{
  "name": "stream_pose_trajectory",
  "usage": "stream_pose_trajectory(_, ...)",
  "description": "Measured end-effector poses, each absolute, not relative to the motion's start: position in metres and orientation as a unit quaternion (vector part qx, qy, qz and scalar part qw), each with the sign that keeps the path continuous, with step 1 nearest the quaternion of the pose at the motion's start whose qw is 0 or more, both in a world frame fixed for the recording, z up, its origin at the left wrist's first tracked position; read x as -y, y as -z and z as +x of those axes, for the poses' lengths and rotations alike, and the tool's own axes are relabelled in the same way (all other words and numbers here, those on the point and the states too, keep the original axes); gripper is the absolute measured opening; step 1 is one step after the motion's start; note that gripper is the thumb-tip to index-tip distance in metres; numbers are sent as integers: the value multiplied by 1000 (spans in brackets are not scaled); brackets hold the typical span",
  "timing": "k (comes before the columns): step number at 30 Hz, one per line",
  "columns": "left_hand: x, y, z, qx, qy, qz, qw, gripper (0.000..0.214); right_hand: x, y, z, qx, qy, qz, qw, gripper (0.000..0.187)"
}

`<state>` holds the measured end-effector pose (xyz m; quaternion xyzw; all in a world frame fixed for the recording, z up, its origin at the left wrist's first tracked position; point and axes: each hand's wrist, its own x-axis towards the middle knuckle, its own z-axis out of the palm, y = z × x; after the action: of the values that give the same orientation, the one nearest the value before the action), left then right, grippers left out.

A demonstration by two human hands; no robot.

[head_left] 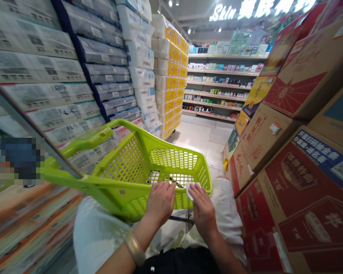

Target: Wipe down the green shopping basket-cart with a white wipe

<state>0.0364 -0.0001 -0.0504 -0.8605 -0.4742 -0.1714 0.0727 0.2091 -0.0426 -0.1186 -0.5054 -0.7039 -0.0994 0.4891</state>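
A lime green plastic shopping basket [137, 160] on a trolley frame stands in front of me, tilted, with nothing inside. My left hand [160, 201] rests on the basket's near rim with its fingers curled over the edge; a pale bangle sits on that wrist. Just to the right, my right hand [201, 209] presses a small white wipe [192, 189] against the same rim. My white trousers show below the basket.
Stacked tissue packs [111, 72] line the left side and yellow packs [173, 76] stand further on. Red and brown cardboard boxes [297, 152] pile up close on the right. A tiled aisle [201, 139] leads to skincare shelves [220, 91] at the back.
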Motion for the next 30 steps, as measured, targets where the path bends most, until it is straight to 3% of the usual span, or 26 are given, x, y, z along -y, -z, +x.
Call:
stream_pose_trajectory(4, 0, 54, 37, 473, 187, -857, 91, 29, 45, 126, 224, 634, 127, -564, 513, 43)
stream_pose_trajectory(11, -1, 57, 35, 462, 198, -859, 96, 28, 40, 113, 190, 742, 90, -469, 470, 48)
stream_pose_trajectory(17, 1, 59, 37, 464, 212, -856, 83, 27, 43, 119, 216, 659, 115, -543, 508, 44)
stream_pose_trajectory(24, 3, 60, 37, 453, 224, -860, 74, 22, 43, 112, 192, 750, 62, -471, 459, 46)
stream_pose_trajectory(30, 6, 60, 34, 438, 250, -863, 38, 23, 56, 123, 235, 687, 78, -518, 504, 42)
